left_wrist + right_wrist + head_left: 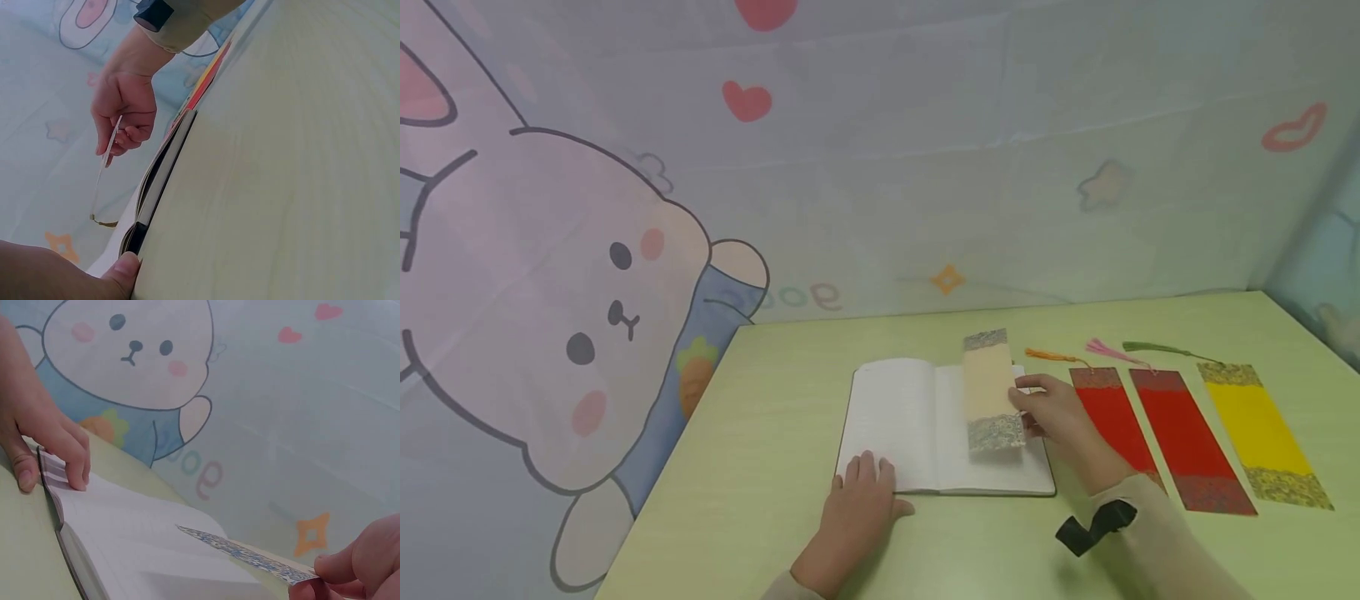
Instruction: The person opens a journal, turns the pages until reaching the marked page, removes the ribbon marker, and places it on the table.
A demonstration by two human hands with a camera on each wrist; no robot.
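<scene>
An open notebook (895,417) with blank white pages lies on the table. My right hand (1054,410) pinches a cream bookmark (988,379) by its right edge, above the right-hand page. Patterned blue-grey bands cross both ends of this bookmark. Seen edge-on in the left wrist view, the bookmark (111,142) hangs clear of the notebook, and a thin cord with a small tassel (106,223) trails from it. My left hand (859,508) rests on the lower edge of the left page, fingers extended, with its thumb (127,265) beside the notebook's near edge.
Right of the notebook lie two red bookmarks (1101,404) (1191,437) and a yellow bookmark (1262,429), with orange, pink and green tassels at their far ends. A cartoon-printed cloth (880,192) hangs behind the table (737,467). A black strap (1097,527) hangs at my right wrist.
</scene>
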